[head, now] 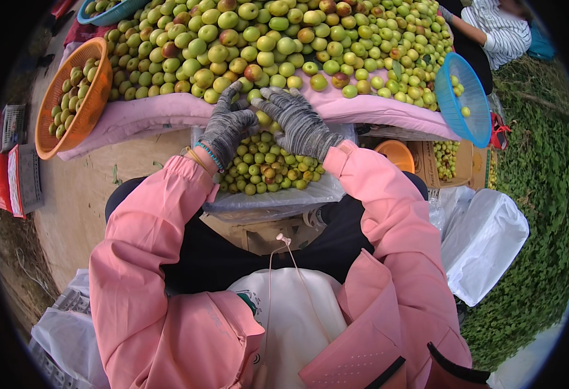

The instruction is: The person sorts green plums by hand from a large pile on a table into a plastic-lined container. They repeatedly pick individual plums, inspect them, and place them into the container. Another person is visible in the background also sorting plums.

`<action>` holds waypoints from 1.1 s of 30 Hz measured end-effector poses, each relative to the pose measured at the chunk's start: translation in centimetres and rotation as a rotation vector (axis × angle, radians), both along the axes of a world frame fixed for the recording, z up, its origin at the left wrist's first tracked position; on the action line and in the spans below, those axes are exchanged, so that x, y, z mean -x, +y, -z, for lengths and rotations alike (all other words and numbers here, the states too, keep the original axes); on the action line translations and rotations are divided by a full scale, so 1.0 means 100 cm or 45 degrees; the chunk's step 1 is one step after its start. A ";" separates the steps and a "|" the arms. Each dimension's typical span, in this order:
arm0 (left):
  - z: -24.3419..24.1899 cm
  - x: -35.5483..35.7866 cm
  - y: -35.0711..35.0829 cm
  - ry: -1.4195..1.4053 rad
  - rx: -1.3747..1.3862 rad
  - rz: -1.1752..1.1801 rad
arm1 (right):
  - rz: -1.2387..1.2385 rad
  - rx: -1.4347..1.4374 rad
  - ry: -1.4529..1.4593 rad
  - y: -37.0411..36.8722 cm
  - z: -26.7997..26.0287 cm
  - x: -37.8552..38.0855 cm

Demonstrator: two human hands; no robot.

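Both my hands wear grey knitted gloves at the near edge of a big heap of green and reddish jujubes (245, 48), which lies on a pink padded cloth (162, 109). My left hand (228, 124) has its index finger stretched to the heap and its thumb apart. My right hand (299, 121) is palm down, fingers spread against the nearest fruit. A few jujubes (264, 118) show in the gap between the hands, gripped by neither as far as I see. Below them, a plastic-lined crate (277, 202) between my knees holds many smaller jujubes (265, 165).
An orange basket (100, 97) of jujubes tilts at the left; a blue basket (476, 104) with several stands right. Near my right knee are an orange bowl (396, 154) and a cardboard box (423, 163). A white plastic-covered container (488, 243) sits beside me. Another person (496, 36) is at upper right.
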State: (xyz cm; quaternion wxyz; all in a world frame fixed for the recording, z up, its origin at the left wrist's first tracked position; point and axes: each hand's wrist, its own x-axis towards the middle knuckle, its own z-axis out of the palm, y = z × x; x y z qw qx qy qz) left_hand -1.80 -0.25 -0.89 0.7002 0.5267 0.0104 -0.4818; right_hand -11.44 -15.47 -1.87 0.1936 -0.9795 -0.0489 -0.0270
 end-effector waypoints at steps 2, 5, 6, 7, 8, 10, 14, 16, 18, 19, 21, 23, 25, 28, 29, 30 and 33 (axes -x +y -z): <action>0.002 0.000 0.000 0.016 -0.020 0.004 | -0.024 -0.213 0.084 -0.009 -0.003 -0.002; 0.004 0.000 0.001 -0.001 -0.056 -0.017 | 0.419 -0.208 -0.286 -0.043 0.001 -0.010; 0.005 0.000 0.001 -0.015 -0.068 -0.028 | 0.463 -0.211 -0.230 -0.050 0.006 -0.013; 0.005 0.000 0.001 -0.018 -0.065 -0.026 | 0.481 -0.203 -0.241 -0.056 0.013 -0.015; 0.005 0.000 0.001 -0.023 -0.061 -0.021 | 0.572 -0.203 -0.168 -0.059 0.020 -0.015; 0.005 -0.001 0.000 -0.032 -0.061 -0.017 | 0.529 -0.287 -0.134 -0.061 0.031 -0.016; 0.005 0.000 -0.001 -0.044 -0.085 -0.019 | 0.478 -0.616 -0.141 -0.046 0.031 -0.015; 0.006 0.000 -0.001 -0.045 -0.081 -0.022 | 0.452 -0.621 -0.197 -0.033 0.023 -0.013; 0.007 0.000 -0.001 -0.036 -0.047 -0.033 | 0.336 -0.596 -0.122 -0.015 0.017 -0.006; 0.008 -0.001 -0.001 -0.041 -0.060 -0.015 | 0.285 -0.497 -0.045 -0.008 0.015 -0.005; 0.009 -0.001 0.000 -0.052 -0.101 0.018 | 0.447 -0.582 -0.096 -0.005 0.015 -0.007; 0.010 -0.002 0.001 -0.058 -0.106 0.018 | 0.662 -0.734 -0.191 -0.013 0.019 -0.012; 0.011 -0.002 0.002 -0.063 -0.117 0.043 | 0.632 -0.409 -0.453 -0.027 0.026 -0.021; 0.014 -0.002 0.004 -0.065 -0.078 0.106 | 0.510 -0.440 -0.180 -0.037 0.037 -0.024; 0.014 -0.002 0.004 -0.015 -0.076 0.123 | 0.504 -0.503 -0.119 -0.037 0.040 -0.023; 0.015 -0.001 0.004 0.024 -0.030 0.142 | 0.475 -0.580 -0.039 -0.035 0.041 -0.022; 0.015 -0.001 0.004 0.028 0.050 0.190 | 0.469 -0.513 -0.079 -0.024 0.037 -0.020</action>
